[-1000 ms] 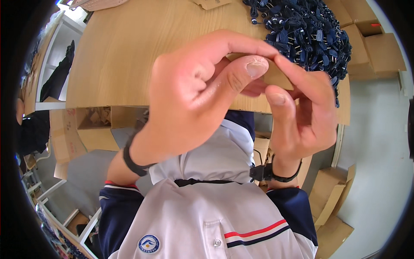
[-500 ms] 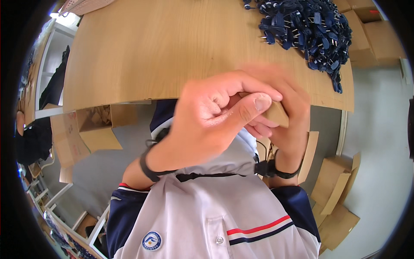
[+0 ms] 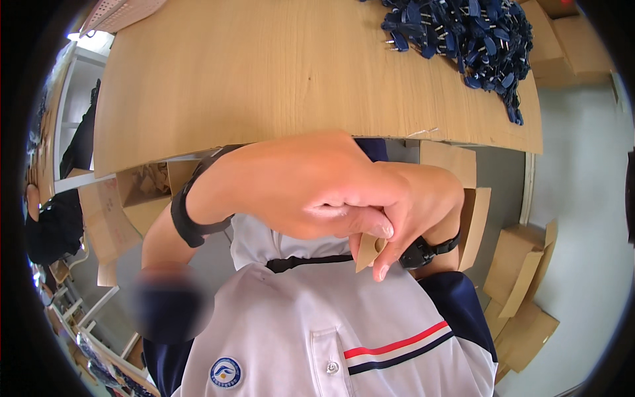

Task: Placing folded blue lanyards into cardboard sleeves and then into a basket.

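Observation:
Both my hands are raised close to the camera, in front of my chest, clasped together. My left hand point(image 3: 297, 192), with a black wristband, covers most of my right hand point(image 3: 426, 198), which wears a black watch. Between their fingers I pinch a small brown cardboard piece point(image 3: 366, 250); only its lower corner shows below my left thumb. Below the hands is my white polo shirt with dark blue sleeves. Neither hand touches the wooden table point(image 3: 264, 79) beyond them.
A pile of dark blue plug-like parts point(image 3: 463, 33) lies at the table's far right. Brown cardboard boxes point(image 3: 522, 271) stand on the grey floor at right, and others point(image 3: 109, 218) under the table at left. A person in dark clothes point(image 3: 53, 228) sits at the left edge.
Both hands have come down from over the table edge toward my chest, closing tighter together. The cardboard piece, plain to see before, is now mostly hidden.

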The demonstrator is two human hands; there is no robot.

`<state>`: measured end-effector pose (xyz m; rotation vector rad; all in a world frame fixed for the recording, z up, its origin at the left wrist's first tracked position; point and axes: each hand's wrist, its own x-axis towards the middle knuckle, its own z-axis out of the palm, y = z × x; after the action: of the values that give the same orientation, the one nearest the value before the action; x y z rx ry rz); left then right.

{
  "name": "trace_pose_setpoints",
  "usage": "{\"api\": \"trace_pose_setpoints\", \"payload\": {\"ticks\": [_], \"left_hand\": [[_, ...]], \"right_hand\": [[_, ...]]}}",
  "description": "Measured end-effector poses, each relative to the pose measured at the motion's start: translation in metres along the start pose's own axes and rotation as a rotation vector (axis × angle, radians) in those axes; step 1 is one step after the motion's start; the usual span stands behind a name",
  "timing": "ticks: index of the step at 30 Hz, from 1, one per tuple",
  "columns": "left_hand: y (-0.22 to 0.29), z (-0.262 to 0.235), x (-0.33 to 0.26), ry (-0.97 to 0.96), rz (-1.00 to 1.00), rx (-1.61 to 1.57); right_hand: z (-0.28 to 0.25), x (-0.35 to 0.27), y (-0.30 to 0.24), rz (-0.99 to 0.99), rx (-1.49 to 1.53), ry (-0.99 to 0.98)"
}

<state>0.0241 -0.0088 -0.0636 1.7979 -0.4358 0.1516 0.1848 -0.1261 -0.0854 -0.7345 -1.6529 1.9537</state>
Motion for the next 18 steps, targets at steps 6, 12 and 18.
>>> {"api": "trace_pose_setpoints", "payload": {"ticks": [6, 12, 18], "left_hand": [[0.010, 0.018, -0.007, 0.886, -0.017, 0.024], [-0.003, 0.027, 0.009, 0.705, 0.017, 0.746], [0.002, 0.028, 0.011, 0.840, -0.048, 0.280]], "right_hand": [[0.011, 0.006, -0.020, -0.523, 0.934, 0.704], [0.025, 0.023, -0.035, -0.341, 0.586, 1.091], [0.028, 0.024, -0.009, -0.157, 0.082, 1.540]]}}
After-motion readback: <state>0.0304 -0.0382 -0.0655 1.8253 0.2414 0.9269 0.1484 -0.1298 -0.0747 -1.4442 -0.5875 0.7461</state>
